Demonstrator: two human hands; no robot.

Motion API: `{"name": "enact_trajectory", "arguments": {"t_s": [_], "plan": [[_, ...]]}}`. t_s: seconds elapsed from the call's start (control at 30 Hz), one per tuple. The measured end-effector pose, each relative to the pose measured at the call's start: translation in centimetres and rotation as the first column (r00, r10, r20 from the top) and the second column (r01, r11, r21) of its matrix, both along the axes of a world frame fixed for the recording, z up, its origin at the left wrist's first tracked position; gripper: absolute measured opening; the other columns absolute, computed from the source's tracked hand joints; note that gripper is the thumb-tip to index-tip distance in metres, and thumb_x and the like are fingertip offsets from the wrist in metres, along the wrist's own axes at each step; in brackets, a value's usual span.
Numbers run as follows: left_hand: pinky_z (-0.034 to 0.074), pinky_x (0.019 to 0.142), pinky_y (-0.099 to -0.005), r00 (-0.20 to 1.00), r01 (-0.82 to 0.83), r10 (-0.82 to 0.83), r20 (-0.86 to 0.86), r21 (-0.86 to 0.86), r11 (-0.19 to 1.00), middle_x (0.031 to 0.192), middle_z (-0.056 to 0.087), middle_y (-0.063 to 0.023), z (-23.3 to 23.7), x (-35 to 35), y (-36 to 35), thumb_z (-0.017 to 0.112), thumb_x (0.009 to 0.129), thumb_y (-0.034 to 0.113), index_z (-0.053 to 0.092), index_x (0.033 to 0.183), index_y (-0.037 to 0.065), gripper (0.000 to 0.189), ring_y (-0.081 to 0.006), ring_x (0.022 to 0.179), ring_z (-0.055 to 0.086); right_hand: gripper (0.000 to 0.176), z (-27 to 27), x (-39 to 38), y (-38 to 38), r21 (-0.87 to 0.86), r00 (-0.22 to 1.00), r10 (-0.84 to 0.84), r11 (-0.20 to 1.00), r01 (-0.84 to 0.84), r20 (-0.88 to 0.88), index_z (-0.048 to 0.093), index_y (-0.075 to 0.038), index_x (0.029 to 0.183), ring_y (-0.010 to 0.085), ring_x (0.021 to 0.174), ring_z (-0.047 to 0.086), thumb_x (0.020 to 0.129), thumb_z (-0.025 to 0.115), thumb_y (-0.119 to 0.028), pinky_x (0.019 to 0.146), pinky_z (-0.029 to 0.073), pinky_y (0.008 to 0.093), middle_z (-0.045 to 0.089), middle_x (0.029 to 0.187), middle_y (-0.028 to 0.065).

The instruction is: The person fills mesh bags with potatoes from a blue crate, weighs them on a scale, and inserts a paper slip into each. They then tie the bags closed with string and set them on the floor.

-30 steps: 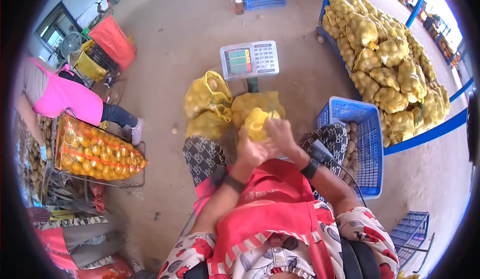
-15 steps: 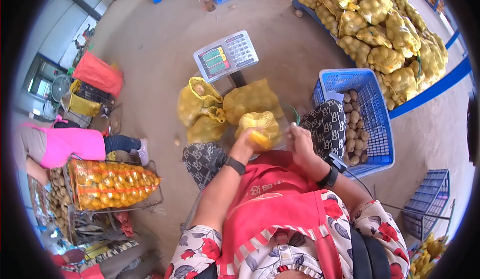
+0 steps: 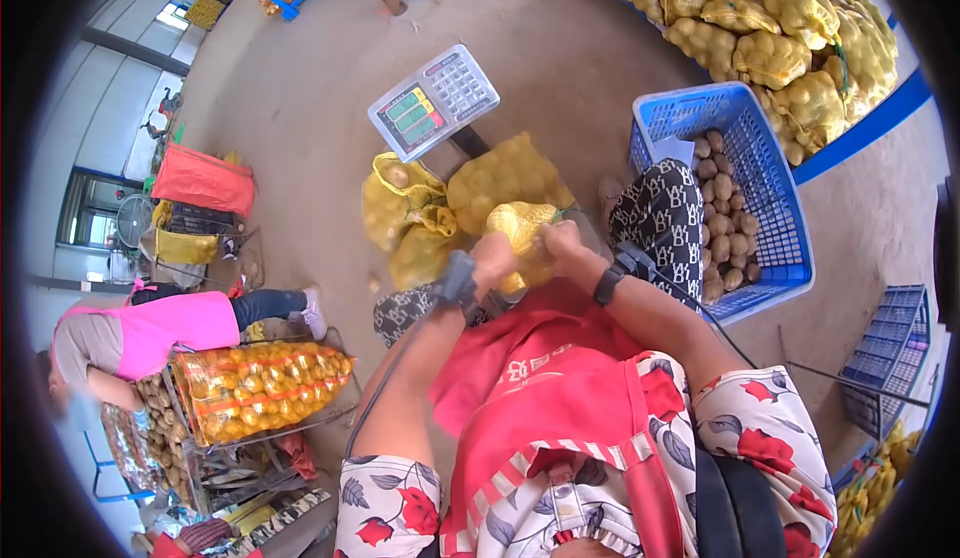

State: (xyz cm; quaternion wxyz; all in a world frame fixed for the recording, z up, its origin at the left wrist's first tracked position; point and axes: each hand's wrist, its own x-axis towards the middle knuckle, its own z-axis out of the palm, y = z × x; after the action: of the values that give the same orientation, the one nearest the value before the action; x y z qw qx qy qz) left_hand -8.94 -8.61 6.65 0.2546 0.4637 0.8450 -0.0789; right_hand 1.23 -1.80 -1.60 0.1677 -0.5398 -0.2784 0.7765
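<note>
My left hand (image 3: 493, 261) is closed on the gathered top of a yellow mesh bag (image 3: 522, 224) between my knees. Beside it, my right hand (image 3: 566, 243) is closed at the bag's right edge, with a bit of green tie by its fingers. Past them lies a full mesh bag of potatoes (image 3: 505, 183). Left of that bag, an open-topped mesh bag (image 3: 385, 203) has a potato in its mouth, and another filled bag (image 3: 422, 258) leans below it. The scale's display unit (image 3: 433, 103) stands behind the bags.
A blue crate (image 3: 790, 248) with potatoes is by my right knee. Stacked potato bags (image 3: 770, 38) fill the upper right. Blue crates (image 3: 885, 358) stand at right. At left, a person in pink (image 3: 180, 333) bends beside a large bag of potatoes (image 3: 260, 388).
The view has shifted and turned slightly. My right hand has moved in closer to my left hand at the bag's top; the green tie, earlier sticking up by it, is now mostly hidden.
</note>
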Motion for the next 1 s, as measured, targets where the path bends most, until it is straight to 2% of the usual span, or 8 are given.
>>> {"name": "enact_trajectory", "arguments": {"t_s": [0.13,0.2,0.27,0.3,0.53,0.67,0.83,1.0], "plan": [[0.05,0.074,-0.0404,0.841,-0.358,0.309,0.445,0.029,0.933,0.098,0.063,-0.02,-0.2,-0.8,0.0,0.064,0.071,0.004,0.059,0.106,-0.003,0.035,-0.0287,0.087,0.063,0.023,0.8,2.5,-0.4,-0.057,0.995,-0.069,0.996,0.065,-0.066,0.053,-0.004,0.071,0.0121,0.046,0.05,0.09,0.047,-0.016,0.036,0.038,0.0261,0.054,0.058,0.0032],[0.052,0.071,-0.0414,0.156,-0.744,0.421,0.894,-0.174,0.645,0.093,0.064,-0.0166,-0.9,-1.0,-0.5,0.065,0.071,0.003,0.058,0.104,-0.004,0.035,-0.0296,0.082,0.063,0.023,4.0,5.6,-1.4,0.258,0.954,0.128,0.965,-0.056,-0.272,0.051,-0.004,0.071,0.012,0.045,0.049,0.09,0.044,-0.015,0.038,0.038,0.0262,0.052,0.057,0.0015],[0.053,0.066,-0.0408,-0.204,-0.744,0.329,0.922,-0.364,0.56,0.084,0.063,-0.0151,-2.9,-1.4,-1.0,0.065,0.071,0.003,0.058,0.098,-0.006,0.029,-0.028,0.075,0.063,0.017,8.8,8.1,-2.6,0.931,0.793,0.545,0.058,-0.361,0.274,0.051,-0.003,0.072,0.0156,0.044,0.05,0.086,0.05,-0.014,0.042,0.04,0.0287,0.049,0.055,0.0037],[0.054,0.06,-0.0401,-0.53,-0.672,0.189,0.827,-0.545,0.501,0.074,0.062,-0.0137,-3.5,-1.3,-1.0,0.065,0.071,0.002,0.058,0.091,-0.007,0.024,-0.0265,0.067,0.062,0.014,11.5,9.2,-4.0,0.926,0.746,0.647,0.165,-0.339,0.158,0.052,-0.003,0.073,0.0193,0.045,0.051,0.082,0.053,-0.014,0.043,0.041,0.0312,0.048,0.055,0.0059],[0.051,0.052,-0.0404,-0.128,-0.682,0.513,0.848,-0.451,0.576,0.063,0.056,-0.0077,-0.6,0.8,-1.5,0.066,0.071,0.004,0.056,0.081,0.001,0.014,-0.0255,0.056,0.057,0.024,14.2,7.7,-7.2,0.98,0.485,0.852,-0.168,-0.106,0.199,0.045,-0.001,0.06,0.0327,0.048,0.05,0.081,0.052,-0.01,0.044,0.038,0.04,0.046,0.051,0.0151],[0.051,0.06,-0.0409,0.991,0.027,-0.027,0.133,0.007,1.0,0.077,0.063,-0.017,-1.1,-0.2,-1.0,0.069,0.066,0.007,0.063,0.082,-0.001,0.018,-0.0316,0.071,0.064,0.026,13.2,9.0,-6.5,0.967,0.481,0.844,-0.25,-0.035,0.236,0.045,-0.001,0.06,0.028,0.044,0.049,0.083,0.051,-0.013,0.043,0.036,0.039,0.046,0.048,0.0089],[0.051,0.061,-0.0405,0.812,0.53,-0.533,-0.238,-0.084,0.844,0.084,0.062,-0.0205,1.1,2.3,-0.2,0.055,0.072,0.008,0.066,0.081,0.0,0.016,-0.0307,0.08,0.064,0.024,6.7,9.3,-4.1,0.19,0.947,0.314,0.936,-0.297,-0.072,0.052,-0.004,0.073,0.0133,0.046,0.05,0.089,0.044,-0.019,0.042,0.042,0.0311,0.054,0.059,0.0057],[0.05,0.061,-0.0409,0.736,0.598,-0.513,-0.441,0.068,0.799,0.087,0.055,-0.0138,0.0,1.5,-0.9,0.055,0.072,0.01,0.065,0.076,0.001,0.014,-0.029,0.08,0.057,0.019,-0.5,4.4,-0.9,-0.12,0.964,-0.265,0.957,0.264,0.001,0.05,-0.009,0.078,0.0133,0.042,0.044,0.091,0.042,-0.021,0.037,0.036,0.028,0.053,0.063,0.0018]]}}
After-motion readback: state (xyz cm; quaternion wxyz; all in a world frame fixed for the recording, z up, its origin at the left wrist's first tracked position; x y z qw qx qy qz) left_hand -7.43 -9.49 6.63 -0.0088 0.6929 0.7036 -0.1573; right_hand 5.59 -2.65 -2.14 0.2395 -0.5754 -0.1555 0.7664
